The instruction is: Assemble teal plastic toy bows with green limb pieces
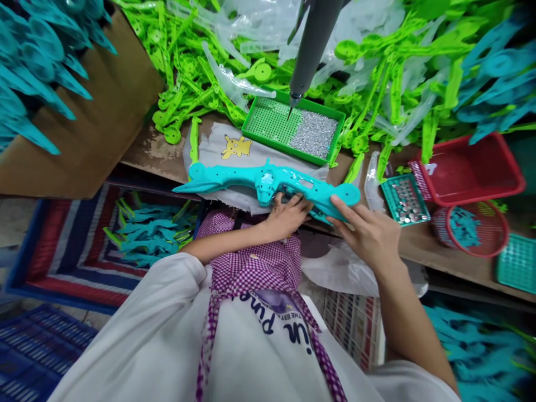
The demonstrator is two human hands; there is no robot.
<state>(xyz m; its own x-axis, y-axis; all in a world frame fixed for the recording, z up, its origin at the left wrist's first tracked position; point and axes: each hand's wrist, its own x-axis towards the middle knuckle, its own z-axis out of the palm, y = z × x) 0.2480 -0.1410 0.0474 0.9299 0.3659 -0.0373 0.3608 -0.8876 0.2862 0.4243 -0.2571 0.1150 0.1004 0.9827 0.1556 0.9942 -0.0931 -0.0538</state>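
Observation:
A long turquoise bow-shaped plastic part (238,175) lies across the table's front edge, on a grey cloth (213,146) with a yellow cartoon figure. My left hand (288,216) has its fingers curled over the lower edge of the part, right of its middle. At the round right end, my right hand (371,229) grips it, with fingers on the top face and the thumb side below. Above the part hangs a dark pointed tool (307,67), its thin tip over a green tray (288,151) of small silver screws.
Lime-green plastic parts (184,72) and clear pieces are heaped at the back. At right stand a red bin (477,167), a teal tray of round metal pieces (406,204) and a red basket (473,229). A cardboard box (113,111) of turquoise parts is at left, a lined crate (62,262) below.

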